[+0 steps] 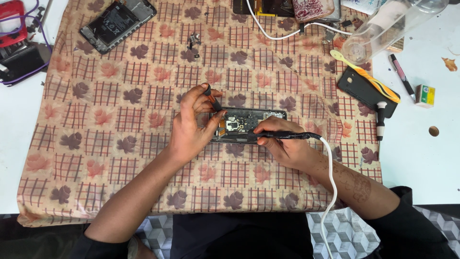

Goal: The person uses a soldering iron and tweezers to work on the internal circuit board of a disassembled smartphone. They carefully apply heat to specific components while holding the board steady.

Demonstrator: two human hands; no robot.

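Opened phone (247, 123), back off, board exposed, lies flat mid-cloth, w/ both hands on it. Left hand (191, 124) covers its left end, fingers (203, 96) pinched narrow around a small dark tool (213, 100), tip angled down onto the board. Right hand (282, 144) at the phone's lower right edge, fingers wrapped on a black pen-type tool (282, 135) w/ white cable (330, 192) trailing off toward the body; tool lies along the phone's near edge. Left hand hides the phone's left part.

Around: checked leaf-print cloth (120, 144) over white table (417, 158). 2nd opened phone (117, 24) top left, well apart. Loose small parts (194, 41) above. Right side: black phone case (366, 91) w/ yellow-orange toothbrush (369, 76) across it, small screwdriver (381, 120), pen (401, 76), clear plastic bottle (393, 24) on its side, small box (425, 95). Red-black gear w/ purple cable (17, 43) far left.
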